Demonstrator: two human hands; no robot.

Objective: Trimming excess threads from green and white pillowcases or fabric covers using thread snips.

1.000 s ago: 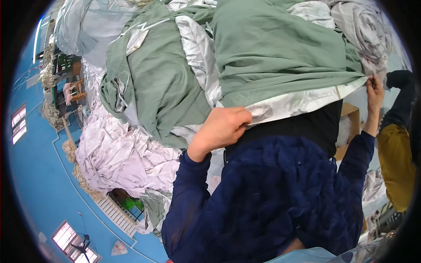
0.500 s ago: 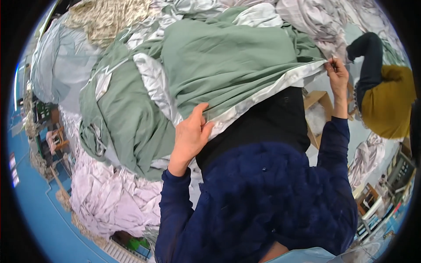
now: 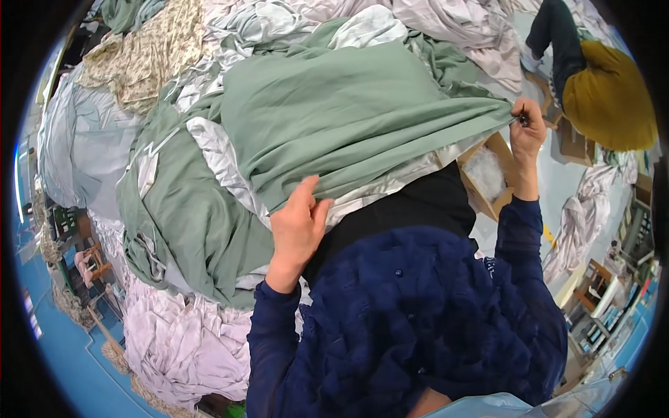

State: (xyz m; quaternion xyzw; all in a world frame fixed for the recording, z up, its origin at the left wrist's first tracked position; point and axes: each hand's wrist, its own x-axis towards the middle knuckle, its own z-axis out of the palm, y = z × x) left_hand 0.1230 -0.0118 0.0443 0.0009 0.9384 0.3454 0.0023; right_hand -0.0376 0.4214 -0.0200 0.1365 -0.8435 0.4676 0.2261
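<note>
While you stretch the green sheet out in front of you, your left hand is closed over its lower edge, fingers curled under the pale silvery lining that shows along the hem and thumb pressed on top. Your right hand is raised to your right and pinches the far corner of the same sheet between thumb and fingertips, so the cloth runs taut between your two hands. The sheet drapes over the pile in front of you and covers the upper part of your dark blue top; a black cloth hangs just below the hem, between your hands.

To your left, more of the same green fabric lies bunched in folds, with a heap of crumpled lilac cloth below it and a pale blue-grey sheet beside it. A floral cloth lies at the top left of the pile. Just under your right hand sits an open cardboard box with something clear and crinkly inside. Another person in a mustard top is bent over at the upper right, well apart from your hands. Blue floor shows at the lower left.
</note>
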